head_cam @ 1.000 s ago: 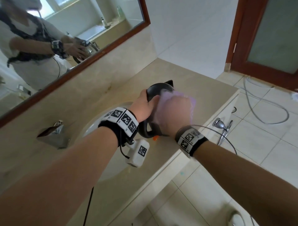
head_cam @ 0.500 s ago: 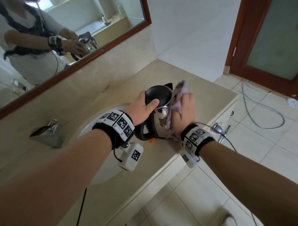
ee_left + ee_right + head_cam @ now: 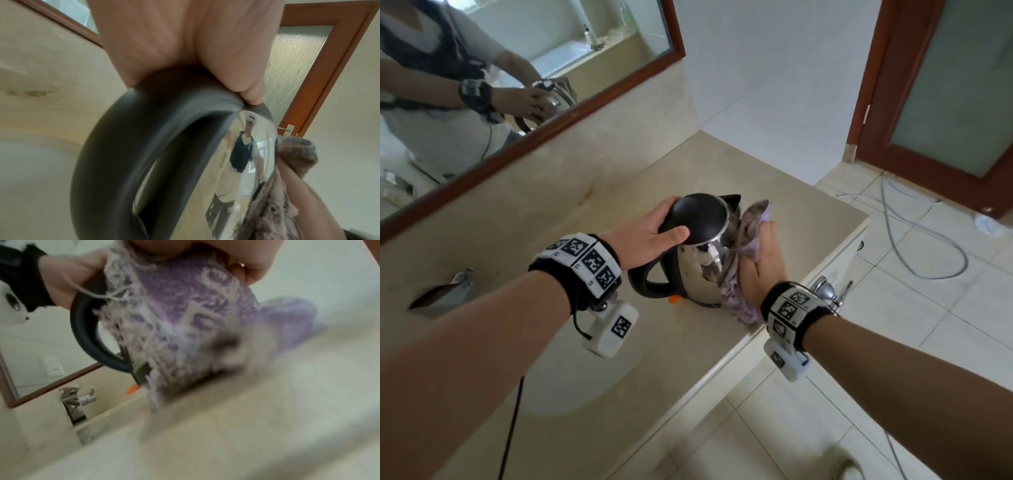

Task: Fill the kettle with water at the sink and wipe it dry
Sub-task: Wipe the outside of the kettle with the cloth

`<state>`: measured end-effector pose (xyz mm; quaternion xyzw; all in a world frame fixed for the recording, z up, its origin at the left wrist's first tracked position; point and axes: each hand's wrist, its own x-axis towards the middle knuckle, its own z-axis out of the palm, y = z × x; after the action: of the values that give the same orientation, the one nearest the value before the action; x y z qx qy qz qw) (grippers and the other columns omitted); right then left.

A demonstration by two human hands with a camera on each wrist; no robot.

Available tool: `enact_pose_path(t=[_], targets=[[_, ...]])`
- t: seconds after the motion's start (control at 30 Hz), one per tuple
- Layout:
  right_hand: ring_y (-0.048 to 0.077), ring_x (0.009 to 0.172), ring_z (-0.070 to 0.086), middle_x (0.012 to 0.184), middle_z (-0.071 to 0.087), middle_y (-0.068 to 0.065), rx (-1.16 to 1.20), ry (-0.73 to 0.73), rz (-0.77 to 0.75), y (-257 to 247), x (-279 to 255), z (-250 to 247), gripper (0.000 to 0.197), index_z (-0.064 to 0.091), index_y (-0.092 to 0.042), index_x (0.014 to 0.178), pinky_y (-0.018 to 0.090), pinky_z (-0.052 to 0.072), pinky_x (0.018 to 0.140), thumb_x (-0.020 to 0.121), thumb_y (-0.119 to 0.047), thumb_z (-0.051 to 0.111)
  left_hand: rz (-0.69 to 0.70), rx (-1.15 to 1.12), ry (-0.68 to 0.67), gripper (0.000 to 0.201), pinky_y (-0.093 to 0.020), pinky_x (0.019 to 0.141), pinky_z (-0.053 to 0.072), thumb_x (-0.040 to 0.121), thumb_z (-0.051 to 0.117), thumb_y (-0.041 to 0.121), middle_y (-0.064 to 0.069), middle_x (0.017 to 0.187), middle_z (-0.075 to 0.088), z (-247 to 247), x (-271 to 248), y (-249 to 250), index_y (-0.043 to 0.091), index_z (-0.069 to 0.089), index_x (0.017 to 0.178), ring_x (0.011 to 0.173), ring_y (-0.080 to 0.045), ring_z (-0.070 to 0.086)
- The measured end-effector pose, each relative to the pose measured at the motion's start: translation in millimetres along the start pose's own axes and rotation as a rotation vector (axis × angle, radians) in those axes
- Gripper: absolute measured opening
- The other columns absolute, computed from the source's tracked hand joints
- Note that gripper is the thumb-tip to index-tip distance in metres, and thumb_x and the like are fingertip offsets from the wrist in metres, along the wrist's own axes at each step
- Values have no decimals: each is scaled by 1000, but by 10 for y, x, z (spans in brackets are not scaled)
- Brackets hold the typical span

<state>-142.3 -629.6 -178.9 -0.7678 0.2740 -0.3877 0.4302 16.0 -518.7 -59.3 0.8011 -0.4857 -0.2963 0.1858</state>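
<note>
Steel kettle [image 3: 700, 270] slick, likely water-heavy: left hand [image 3: 650, 236] clamps lid [image 3: 697, 217]; right hand [image 3: 762, 263] presses soft purple cloth [image 3: 736, 274] to right side.

Wood-framed mirror [image 3: 599, 99] runs along the back wall above the counter [image 3: 774, 185], w/ a chrome faucet [image 3: 445, 291] at the back edge, left. Brown door [image 3: 945, 85] w/ frosted glass off the counter's far right corner. Grey hose [image 3: 914, 240] looped on the tile floor [image 3: 928, 325], chrome valve [image 3: 825, 294] just below the counter's front edge.
</note>
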Motion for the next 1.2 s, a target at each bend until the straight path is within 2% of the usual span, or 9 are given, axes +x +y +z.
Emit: enact_pose_path(t=[0.13,0.2,0.27,0.4,0.7,0.93,1.07,1.13,1.2], targets=[[23,86,45,94,47,7,-26,-12,-29,-45,99,-28,34,52,0,98,40,45,76,82,-25,35,-85,6,-13,62,-38,105,43,92,59,38,-1,133,56,-65,64,122,20,33,145,120,-18,54],[23,84,45,92,47,7,-27,-30,-110,-180,233,-56,34,55,0,94,35,44,72,80,-26,38,-151,106,5,48,-35,93,48,91,63,33,-5,121,61,-97,135,319,13,46,132,110,-22,59],[22,84,46,92,46,6,-32,-46,-177,-225,300,-46,32,58,-1,93,32,45,71,79,-25,42,-179,317,44,33,-31,81,45,98,51,33,-10,111,60,-30,224,531,9,51,120,101,-25,59],[25,86,48,96,50,10,5,-53,-32,110,92,-40,38,56,-1,97,43,48,75,81,-29,36,-164,690,135,39,-45,93,47,104,27,24,-19,124,52,224,400,692,10,36,138,111,-34,53],[8,79,36,92,41,1,146,43,3,-66,454,-109,27,52,-4,91,22,34,69,80,-24,36,-184,340,395,39,-38,94,45,102,25,32,-4,114,63,266,633,555,20,61,112,106,-26,58],[23,93,61,101,57,-2,76,-43,291,207,162,-201,31,46,-34,106,39,50,84,84,-43,26,-115,251,352,52,-39,103,42,87,26,40,5,127,62,236,686,587,26,61,123,115,-17,55],[21,92,57,99,57,2,111,15,-19,-249,603,-300,20,46,-28,105,32,49,73,87,-26,36,-41,263,325,47,-39,88,47,89,26,43,3,104,67,218,741,574,24,65,107,99,-22,60],[23,92,53,98,55,3,-133,-128,-156,-343,836,-340,25,53,-20,106,32,43,72,88,-32,39,-26,304,321,38,-34,69,41,86,22,47,7,76,56,219,734,590,27,55,85,77,-24,56],[23,83,51,92,51,1,-256,-276,-69,-312,997,-358,20,49,-19,96,32,38,69,95,-36,38,-31,292,317,36,-35,68,41,85,23,46,5,74,56,205,744,619,25,53,82,73,-25,56]])
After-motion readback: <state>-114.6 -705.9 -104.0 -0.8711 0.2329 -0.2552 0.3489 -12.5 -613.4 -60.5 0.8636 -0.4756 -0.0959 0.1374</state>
